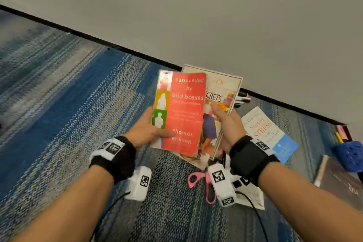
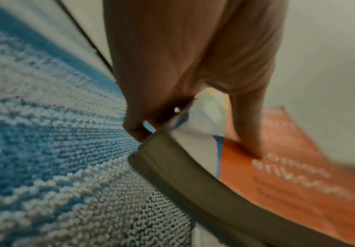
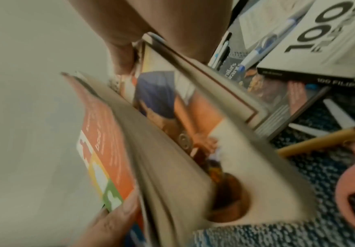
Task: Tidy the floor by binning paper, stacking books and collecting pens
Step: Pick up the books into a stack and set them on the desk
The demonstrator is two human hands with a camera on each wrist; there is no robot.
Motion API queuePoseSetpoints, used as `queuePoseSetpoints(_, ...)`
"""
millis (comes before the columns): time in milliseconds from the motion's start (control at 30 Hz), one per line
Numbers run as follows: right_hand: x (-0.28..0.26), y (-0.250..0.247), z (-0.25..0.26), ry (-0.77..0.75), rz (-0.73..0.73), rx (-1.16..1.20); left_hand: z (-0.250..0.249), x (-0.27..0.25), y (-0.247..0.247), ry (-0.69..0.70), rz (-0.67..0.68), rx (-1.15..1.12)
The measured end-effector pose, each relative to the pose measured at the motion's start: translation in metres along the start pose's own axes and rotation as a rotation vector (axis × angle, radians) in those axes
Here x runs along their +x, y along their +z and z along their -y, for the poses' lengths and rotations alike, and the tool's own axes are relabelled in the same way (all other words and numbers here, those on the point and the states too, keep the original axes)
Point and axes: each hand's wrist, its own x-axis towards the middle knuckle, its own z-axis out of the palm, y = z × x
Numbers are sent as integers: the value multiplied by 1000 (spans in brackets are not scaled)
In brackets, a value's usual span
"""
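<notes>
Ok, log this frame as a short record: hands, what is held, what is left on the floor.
left hand: grips red book
right hand: grips Secrets book
held books: red book overlaps the Secrets book, both off the carpet
on floor: Stress book, pens, pink scissors

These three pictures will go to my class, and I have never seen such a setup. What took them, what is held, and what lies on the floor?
No machine: a person wears a head camera and one on each wrist. The wide picture is the head view; the close ones look along each hand. The left hand holds the red book; the right hand holds a larger illustrated book behind it. On the carpet lie pink scissors, pens and another book.
</notes>
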Motion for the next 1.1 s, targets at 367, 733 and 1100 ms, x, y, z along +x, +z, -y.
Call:
queuePoseSetpoints(367,9,-1,-65,146,128,-449,58,-13,0,-146,-238,61)
queuePoseSetpoints(733,77,-227,-19,127,-466,-1572,87,11,17,-234,-305,294)
queuePoseSetpoints(1100,112,-285,-29,346,-348,-1422,87,14,21,-323,-350,290)
